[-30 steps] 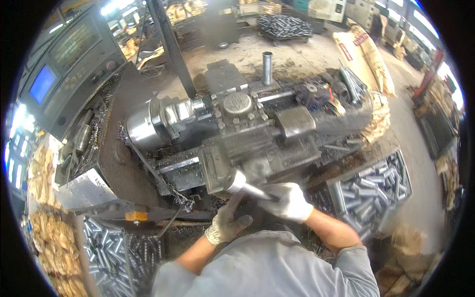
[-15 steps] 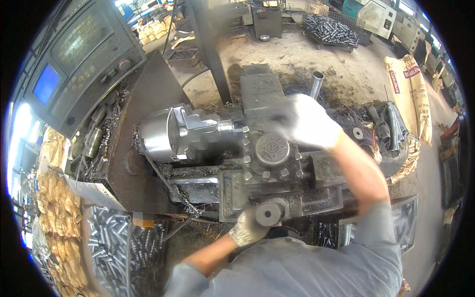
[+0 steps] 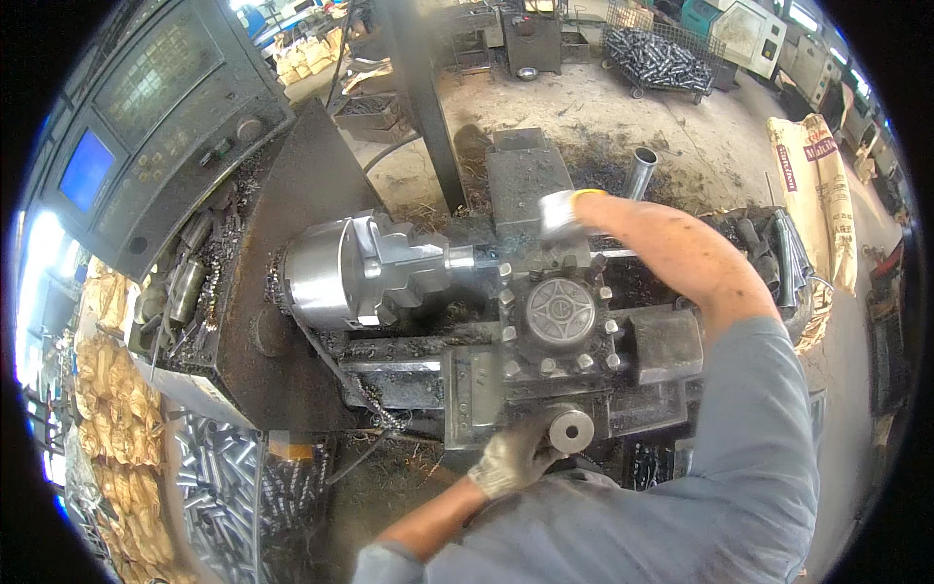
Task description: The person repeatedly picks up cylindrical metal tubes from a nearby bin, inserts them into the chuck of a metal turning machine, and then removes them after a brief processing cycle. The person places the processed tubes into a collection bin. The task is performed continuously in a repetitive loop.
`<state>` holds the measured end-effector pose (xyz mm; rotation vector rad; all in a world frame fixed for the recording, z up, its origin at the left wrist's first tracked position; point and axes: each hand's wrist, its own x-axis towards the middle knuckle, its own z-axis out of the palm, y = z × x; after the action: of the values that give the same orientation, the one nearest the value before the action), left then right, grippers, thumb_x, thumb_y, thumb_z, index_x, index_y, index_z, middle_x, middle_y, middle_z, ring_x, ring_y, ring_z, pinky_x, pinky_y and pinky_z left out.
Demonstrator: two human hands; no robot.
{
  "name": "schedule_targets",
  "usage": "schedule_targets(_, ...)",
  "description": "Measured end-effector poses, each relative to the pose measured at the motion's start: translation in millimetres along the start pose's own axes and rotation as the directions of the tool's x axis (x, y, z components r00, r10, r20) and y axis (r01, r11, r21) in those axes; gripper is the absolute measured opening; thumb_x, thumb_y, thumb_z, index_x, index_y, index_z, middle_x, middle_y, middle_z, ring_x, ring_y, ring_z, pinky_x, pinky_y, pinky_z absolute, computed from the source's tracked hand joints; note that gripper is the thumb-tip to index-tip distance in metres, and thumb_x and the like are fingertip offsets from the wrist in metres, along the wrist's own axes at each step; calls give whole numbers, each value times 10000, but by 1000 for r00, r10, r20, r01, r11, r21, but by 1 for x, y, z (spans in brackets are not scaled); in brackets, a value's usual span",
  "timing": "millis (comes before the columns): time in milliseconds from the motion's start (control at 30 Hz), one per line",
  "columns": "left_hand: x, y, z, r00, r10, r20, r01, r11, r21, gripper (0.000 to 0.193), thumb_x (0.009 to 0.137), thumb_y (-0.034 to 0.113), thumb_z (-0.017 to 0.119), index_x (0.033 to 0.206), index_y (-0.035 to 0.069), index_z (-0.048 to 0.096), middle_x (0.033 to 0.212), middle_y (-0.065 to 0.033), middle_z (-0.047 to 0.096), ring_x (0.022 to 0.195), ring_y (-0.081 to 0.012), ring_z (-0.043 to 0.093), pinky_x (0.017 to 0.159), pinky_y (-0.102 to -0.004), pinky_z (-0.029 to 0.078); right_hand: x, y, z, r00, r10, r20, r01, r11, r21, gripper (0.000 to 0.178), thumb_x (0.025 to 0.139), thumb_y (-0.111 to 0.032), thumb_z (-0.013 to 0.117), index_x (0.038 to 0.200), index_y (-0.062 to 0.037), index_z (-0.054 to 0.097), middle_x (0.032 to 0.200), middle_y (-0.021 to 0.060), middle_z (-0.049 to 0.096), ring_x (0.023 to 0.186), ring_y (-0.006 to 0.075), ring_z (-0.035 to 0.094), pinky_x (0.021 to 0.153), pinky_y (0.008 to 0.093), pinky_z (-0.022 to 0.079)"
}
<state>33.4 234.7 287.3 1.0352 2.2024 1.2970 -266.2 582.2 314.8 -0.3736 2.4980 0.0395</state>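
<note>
In a pale work glove, my left hand [image 3: 511, 461] reaches to the near side of the lathe carriage. Its fingers close around the left side of a round metal handwheel hub [image 3: 571, 431] with a hole in its middle; part of the fingers is hidden. My right hand [image 3: 559, 214], in a white glove, is beyond the square tool post [image 3: 561, 313], near its far edge. Its fingers are smeared and partly hidden, so any grip does not show. To the left, a stepped-jaw chuck [image 3: 321, 274] holds a short shiny metal workpiece [image 3: 459, 257].
A control panel with a blue screen [image 3: 88, 170] stands at the left. Metal tubes [image 3: 219, 487] fill a bin below it. An upright tube [image 3: 639, 173] stands behind the carriage. A wire cart [image 3: 662, 60] of parts is farther back. Dark chips litter the lathe bed.
My right hand has moved left, from the right of the tool post to its far edge. My left hand stays at the handwheel hub. The whole view has shifted slightly.
</note>
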Motion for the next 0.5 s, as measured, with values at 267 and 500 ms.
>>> schedule_targets(267,35,8,-130,767,475,-431,-165,796,583,341,823,-90,748,1159,-44,712,1003,-204,767,880,-345,770,780,-448,628,-141,69,49,876,374,-304,-372,926,69,332,812,-295,685,943,-19,816,969,252,776,924,417,769,824,493,612)
schedule_targets(500,267,-40,-165,975,-200,92,-56,179,982,372,760,309,821,1012,37,817,1205,-227,737,1160,-389,696,1025,-561,525,-170,60,80,911,392,130,-338,888,-312,377,747,-370,826,1048,-144,853,1097,124,819,986,318,793,818,482,632)
